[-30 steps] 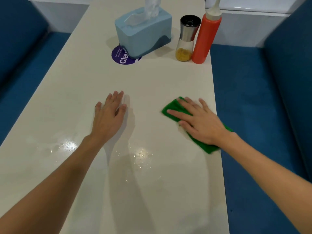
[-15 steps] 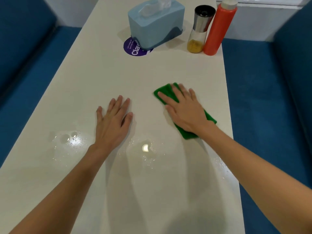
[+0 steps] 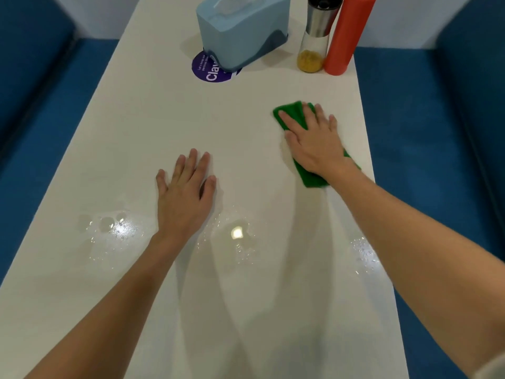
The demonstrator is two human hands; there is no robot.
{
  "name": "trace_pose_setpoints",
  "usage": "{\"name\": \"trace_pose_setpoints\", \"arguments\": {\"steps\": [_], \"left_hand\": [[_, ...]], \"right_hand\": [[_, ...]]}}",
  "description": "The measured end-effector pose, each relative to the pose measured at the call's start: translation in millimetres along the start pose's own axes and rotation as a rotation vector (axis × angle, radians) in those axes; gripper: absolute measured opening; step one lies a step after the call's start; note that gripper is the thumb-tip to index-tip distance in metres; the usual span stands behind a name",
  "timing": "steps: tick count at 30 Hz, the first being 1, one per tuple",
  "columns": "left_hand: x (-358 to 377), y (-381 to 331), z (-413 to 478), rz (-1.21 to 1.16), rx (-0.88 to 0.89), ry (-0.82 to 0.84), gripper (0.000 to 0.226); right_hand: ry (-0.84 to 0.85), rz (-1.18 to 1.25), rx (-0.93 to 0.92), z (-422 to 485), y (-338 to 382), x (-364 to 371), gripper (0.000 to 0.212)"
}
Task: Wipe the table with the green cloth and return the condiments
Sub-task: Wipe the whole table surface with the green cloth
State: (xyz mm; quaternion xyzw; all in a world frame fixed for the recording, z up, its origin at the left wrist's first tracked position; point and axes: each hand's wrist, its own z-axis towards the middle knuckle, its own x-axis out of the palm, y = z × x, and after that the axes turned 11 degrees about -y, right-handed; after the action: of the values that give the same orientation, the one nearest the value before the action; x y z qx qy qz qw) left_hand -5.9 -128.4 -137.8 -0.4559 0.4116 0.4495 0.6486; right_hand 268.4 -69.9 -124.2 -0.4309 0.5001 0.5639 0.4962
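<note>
Seen from the head camera, a long white bench (image 3: 164, 119) runs away from the person between blue upholstered seats (image 3: 426, 138). The right hand (image 3: 314, 143) lies flat with its fingers straight and slightly spread, pressing down on a folded green cloth (image 3: 291, 112) near the bench's right edge. The cloth shows beyond the fingertips and again beside the wrist. The left hand (image 3: 184, 195) rests palm down on the bare bench near the middle, fingers straight and close together, thumb out, holding nothing. Shiny wet patches (image 3: 114, 228) with small droplets lie on the bench to either side of the left wrist, and another lies by the right forearm. At the far end stands a pale blue plastic tissue box (image 3: 240, 31), partly covering a round purple sticker (image 3: 207, 71) with white lettering. To its right, a glass shaker with a steel top (image 3: 314, 36), yellow powder inside, stands just beside a tall red squeeze bottle (image 3: 347, 36), both well apart from the cloth
</note>
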Motion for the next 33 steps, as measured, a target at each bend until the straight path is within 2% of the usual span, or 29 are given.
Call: {"name": "trace_pose_setpoints", "arguments": {"steps": [2,6,9,11,14,17,21,23,25,28,31,33], "left_hand": [[0,2,0,-0.025,-0.012,0.016,0.054],[-6,11,-2,-0.135,-0.03,0.021,0.051],[-14,25,-7,-0.045,-0.043,-0.008,0.055],[-19,38,-14,0.006,-0.065,-0.01,0.057],[-24,50,-21,0.019,-0.084,0.007,0.056],[-23,49,-21,0.003,-0.094,-0.009,0.055],[-22,47,-19,0.007,-0.092,-0.026,0.054],[-21,49,-19,0.003,-0.09,-0.023,0.054],[-21,50,-20,0.002,-0.093,-0.015,0.054],[-21,53,-23,-0.015,-0.106,-0.002,0.054],[-22,54,-24,-0.039,-0.102,0.004,0.054],[-22,54,-23,-0.045,-0.101,0.006,0.053]], "right_hand": [[0.002,0.019,-0.049,1,32,5,0.05],[-0.001,0.044,-0.295,-45,72,10,0.048],[0.05,0.059,-0.545,-90,63,3,0.048],[0.089,0.049,-0.645,-105,39,-4,0.047],[0.104,0.039,-0.614,-93,4,-13,0.047],[0.086,0.026,-0.45,-53,-9,-14,0.049],[0.009,0.011,-0.204,-9,23,2,0.05],[0.011,0.032,-0.165,-2,54,8,0.05],[0.012,0.05,-0.217,-9,86,13,0.049],[0.023,0.074,-0.41,-44,114,15,0.048],[0.075,0.097,-0.637,-80,97,9,0.048],[0.099,0.088,-0.698,-90,66,2,0.047]]}}
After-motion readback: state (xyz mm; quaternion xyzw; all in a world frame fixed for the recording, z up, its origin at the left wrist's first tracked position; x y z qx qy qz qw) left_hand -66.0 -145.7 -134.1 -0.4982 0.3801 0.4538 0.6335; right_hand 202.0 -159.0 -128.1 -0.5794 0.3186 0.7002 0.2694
